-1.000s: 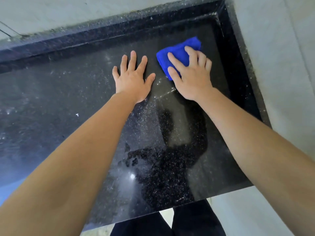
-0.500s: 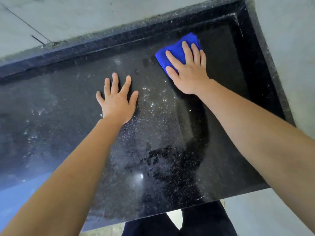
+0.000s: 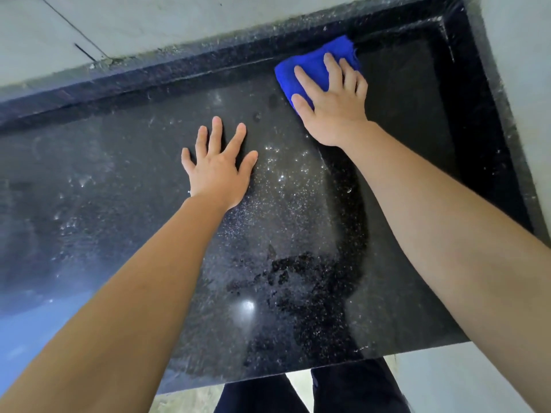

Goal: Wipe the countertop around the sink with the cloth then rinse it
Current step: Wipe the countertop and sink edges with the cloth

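A folded blue cloth (image 3: 310, 67) lies on the wet black speckled countertop (image 3: 119, 180), close to its back right corner. My right hand (image 3: 331, 105) presses flat on the cloth, fingers spread over it. My left hand (image 3: 219, 168) rests palm down on the bare stone to the left of the cloth, fingers apart, holding nothing. No sink or tap is in view.
A raised black upstand (image 3: 185, 70) runs along the back and down the right side (image 3: 477, 120), against pale walls (image 3: 149, 22). Water droplets (image 3: 286, 165) glisten between my hands. The counter's front edge (image 3: 268, 374) is near my dark trousers (image 3: 343, 391).
My right hand has slid the cloth away from me toward the back right corner. My left hand has shifted nearer and stays flat on the stone.
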`<action>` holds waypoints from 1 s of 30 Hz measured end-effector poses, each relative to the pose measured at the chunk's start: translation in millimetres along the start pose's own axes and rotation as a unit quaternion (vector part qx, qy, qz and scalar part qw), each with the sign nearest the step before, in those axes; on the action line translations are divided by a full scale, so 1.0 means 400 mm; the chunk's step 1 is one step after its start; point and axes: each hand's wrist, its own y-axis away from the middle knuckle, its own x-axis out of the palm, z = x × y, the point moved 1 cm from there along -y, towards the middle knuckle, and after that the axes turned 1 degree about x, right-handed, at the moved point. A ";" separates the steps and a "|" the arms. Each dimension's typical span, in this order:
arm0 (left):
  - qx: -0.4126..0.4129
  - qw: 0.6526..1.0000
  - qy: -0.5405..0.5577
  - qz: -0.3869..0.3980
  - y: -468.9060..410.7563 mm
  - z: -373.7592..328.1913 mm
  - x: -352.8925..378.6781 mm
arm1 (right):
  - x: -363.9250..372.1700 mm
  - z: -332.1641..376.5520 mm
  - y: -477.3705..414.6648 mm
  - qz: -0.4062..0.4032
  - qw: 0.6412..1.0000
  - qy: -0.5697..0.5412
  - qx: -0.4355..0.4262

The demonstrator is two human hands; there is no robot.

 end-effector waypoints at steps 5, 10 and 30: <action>0.000 1.000 0.009 0.002 -0.002 0.002 0.011 | 0.089 -0.026 0.312 -0.034 0.999 -0.014 -0.028; 0.002 1.000 0.016 -0.004 -0.001 -0.001 0.015 | 0.114 -0.036 0.407 0.009 0.999 -0.006 -0.040; 0.000 1.000 0.030 -0.005 -0.006 0.002 0.003 | 0.062 0.054 0.136 -0.049 0.997 -0.007 -0.054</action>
